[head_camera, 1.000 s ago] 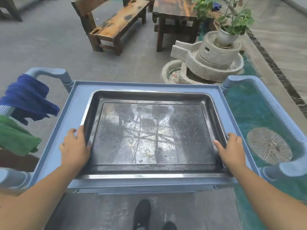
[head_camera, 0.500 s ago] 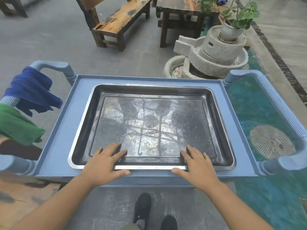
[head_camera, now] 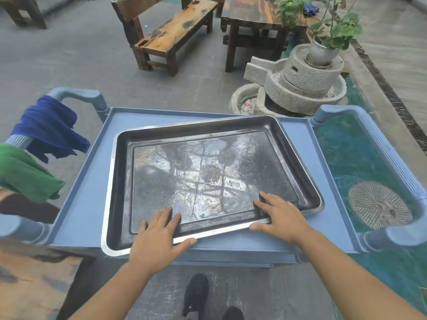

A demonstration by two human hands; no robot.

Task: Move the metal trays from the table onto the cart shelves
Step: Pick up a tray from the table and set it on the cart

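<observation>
A large scratched metal tray (head_camera: 208,172) lies on the top shelf of the blue plastic cart (head_camera: 80,195), turned askew so its far right corner points toward the cart's back edge. My left hand (head_camera: 159,234) grips the tray's near rim, fingers inside the tray and thumb under the lip. My right hand (head_camera: 277,215) holds the same near rim further right, fingers resting inside and thumb on the outer edge. The tray's near left corner reaches the cart's front lip.
A blue cloth (head_camera: 48,128) and a green cloth (head_camera: 23,174) hang on the cart's left handle. A stone mill with a potted plant (head_camera: 305,75) stands beyond the cart, a wooden bench (head_camera: 171,33) and table (head_camera: 251,17) farther back. A teal pond (head_camera: 355,158) lies right.
My hands went from the tray's side rims to its near rim. The tray has since rotated on the shelf, its right side swinging away from me.
</observation>
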